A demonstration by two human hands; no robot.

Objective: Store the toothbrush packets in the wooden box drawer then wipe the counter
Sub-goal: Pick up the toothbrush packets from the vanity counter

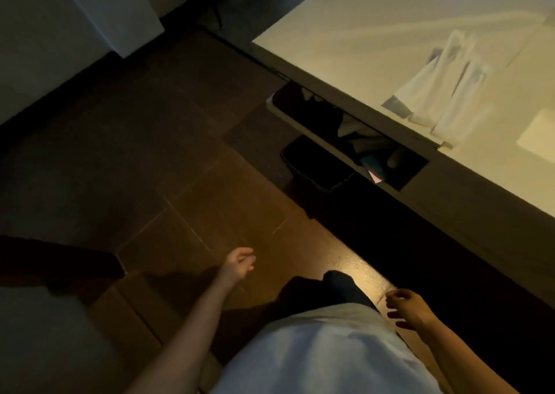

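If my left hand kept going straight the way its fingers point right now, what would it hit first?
Probably nothing close. The left hand holds nothing and points right over bare brown floor tiles; the dark space under the counter lies further along that line, though depth is hard to judge here.

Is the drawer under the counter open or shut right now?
Open. The drawer juts out past the counter edge, its dark inside showing jumbled items. Both hands hang away from it, holding nothing.

Dim room, brown tiled floor (186, 165) (warm light patch), pale wall (45, 48), dark bin (315, 165)
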